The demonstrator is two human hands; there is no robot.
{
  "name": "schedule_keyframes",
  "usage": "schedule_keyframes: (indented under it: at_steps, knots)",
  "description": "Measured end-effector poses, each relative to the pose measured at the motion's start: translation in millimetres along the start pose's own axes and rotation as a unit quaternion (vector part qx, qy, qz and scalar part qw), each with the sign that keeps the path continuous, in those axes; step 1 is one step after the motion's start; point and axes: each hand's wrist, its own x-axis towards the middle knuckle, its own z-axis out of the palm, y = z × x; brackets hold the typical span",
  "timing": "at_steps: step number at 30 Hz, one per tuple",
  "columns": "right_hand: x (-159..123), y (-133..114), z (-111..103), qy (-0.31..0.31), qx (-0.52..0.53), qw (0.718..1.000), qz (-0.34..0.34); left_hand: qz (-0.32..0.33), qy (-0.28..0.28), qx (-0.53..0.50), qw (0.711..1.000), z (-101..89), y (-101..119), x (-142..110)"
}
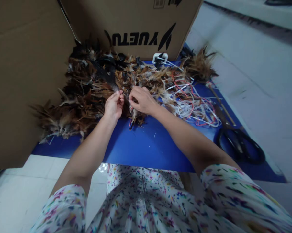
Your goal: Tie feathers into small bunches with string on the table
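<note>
A large pile of brown, black and white feathers (87, 87) lies on a blue board (146, 145). My left hand (114, 105) is closed in a pinch on feathers at the pile's front edge. My right hand (142, 99) sits just to its right, fingers curled round a small bunch of feathers (135, 117) that hangs down toward the board. The two hands almost touch.
A tangle of white and red plastic strips (194, 103) lies right of the feathers. Black scissors (240, 144) rest at the board's right end, beside a thin stick (221, 103) with a feather duster head (199, 66). Cardboard boxes stand behind (136, 26) and at left (22, 71).
</note>
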Motion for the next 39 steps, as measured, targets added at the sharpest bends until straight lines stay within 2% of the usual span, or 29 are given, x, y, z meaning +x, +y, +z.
schedule_keyframes:
  at_steps: [9,17,22,26,29,34,39]
  knots:
    - [0.0,11.9,-7.7,-0.033,0.074,0.997,0.008,0.012,0.022,-0.02,0.999,1.1,8.9,3.0]
    - [-2.1,25.2,-3.3,0.011,0.083,0.996,0.037,0.027,0.049,-0.067,0.996,-2.2,22.4,6.3]
    - [-3.6,45.3,-7.8,0.063,0.082,0.99,0.093,0.036,0.06,-0.084,0.994,-3.2,27.6,7.5]
    - [-4.9,55.5,-12.1,0.06,0.069,0.987,0.133,0.035,0.053,-0.078,0.995,-2.6,25.0,7.5]
    - [-1.0,43.8,-12.4,0.051,0.111,0.986,0.118,0.036,0.052,-0.064,0.996,-2.8,21.8,7.9]
    - [11.5,3.9,-6.3,0.054,0.215,0.969,0.107,0.032,0.032,-0.062,0.997,-2.9,17.2,7.2]
    - [11.5,-7.5,1.7,0.034,0.178,0.981,0.065,0.014,0.031,-0.028,0.999,-1.6,12.7,3.4]
